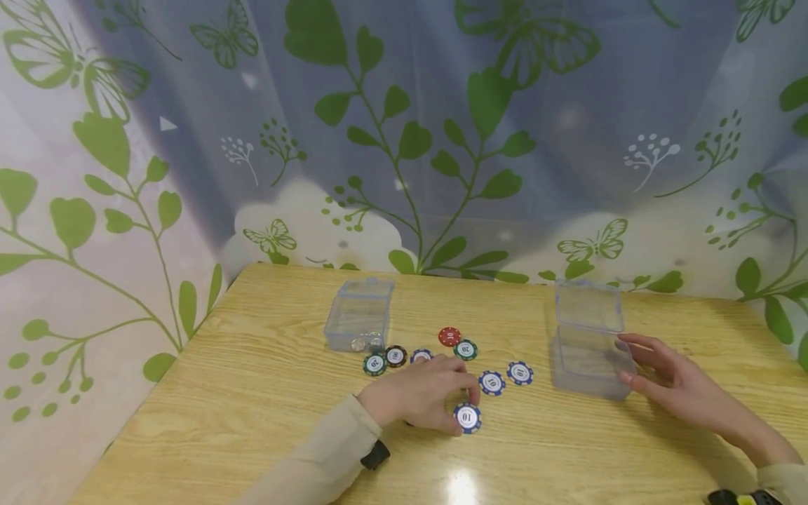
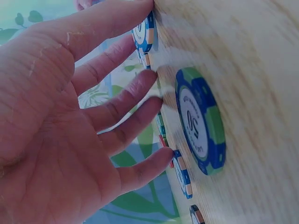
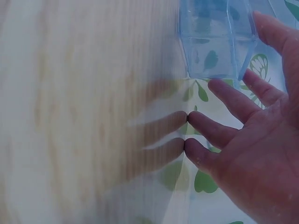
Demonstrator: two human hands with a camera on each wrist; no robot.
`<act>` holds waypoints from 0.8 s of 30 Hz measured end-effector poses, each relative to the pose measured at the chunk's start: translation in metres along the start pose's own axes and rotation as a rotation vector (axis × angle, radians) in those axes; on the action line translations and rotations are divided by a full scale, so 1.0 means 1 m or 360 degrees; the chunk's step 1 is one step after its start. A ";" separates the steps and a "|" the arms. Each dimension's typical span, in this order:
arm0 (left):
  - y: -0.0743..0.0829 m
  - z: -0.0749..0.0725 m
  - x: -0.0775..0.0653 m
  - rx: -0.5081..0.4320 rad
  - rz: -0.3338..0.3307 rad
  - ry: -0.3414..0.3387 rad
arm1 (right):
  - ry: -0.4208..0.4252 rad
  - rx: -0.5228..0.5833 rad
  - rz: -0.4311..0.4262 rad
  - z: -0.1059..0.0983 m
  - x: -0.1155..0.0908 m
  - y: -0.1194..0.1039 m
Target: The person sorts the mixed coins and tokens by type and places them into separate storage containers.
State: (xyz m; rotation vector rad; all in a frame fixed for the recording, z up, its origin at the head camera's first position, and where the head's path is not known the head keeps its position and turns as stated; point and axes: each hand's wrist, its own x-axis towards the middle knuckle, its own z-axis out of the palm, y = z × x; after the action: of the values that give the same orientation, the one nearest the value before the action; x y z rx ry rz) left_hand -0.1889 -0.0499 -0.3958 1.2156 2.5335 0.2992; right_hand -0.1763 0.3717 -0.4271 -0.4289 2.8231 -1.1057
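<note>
In the head view, my left hand (image 1: 423, 396) reaches low over the table. Its thumb and forefinger pinch opposite edges of a blue-and-white poker chip (image 1: 467, 418) marked 10. Under the palm, the left wrist view shows a blue-and-green chip (image 2: 200, 121) on the wood. Two more blue chips lie just beyond the hand, one nearer (image 1: 492, 383) and one farther right (image 1: 520, 373). My right hand (image 1: 678, 386) touches the right side of a clear plastic box (image 1: 590, 361), thumb and fingers spread and relaxed. That box's lid (image 1: 588, 306) stands raised.
A second clear box (image 1: 358, 315), lid open, stands at the left with some clear round pieces (image 1: 366, 342) at its front. Near it lie a green chip (image 1: 375, 363) and a black one (image 1: 395, 356). Red (image 1: 449, 337) and green (image 1: 466, 349) chips lie mid-table. A patterned curtain (image 1: 404, 140) hangs behind.
</note>
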 end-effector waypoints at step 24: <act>0.001 0.001 0.003 -0.0021 0.0058 0.0077 | 0.0034 -0.0009 0.0017 0.002 -0.003 0.003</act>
State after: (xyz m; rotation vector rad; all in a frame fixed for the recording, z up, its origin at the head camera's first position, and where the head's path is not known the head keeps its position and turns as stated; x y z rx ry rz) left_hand -0.1897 -0.0474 -0.3968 1.2654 2.5482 0.3573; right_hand -0.1742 0.3734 -0.4304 -0.4044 2.8437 -1.1073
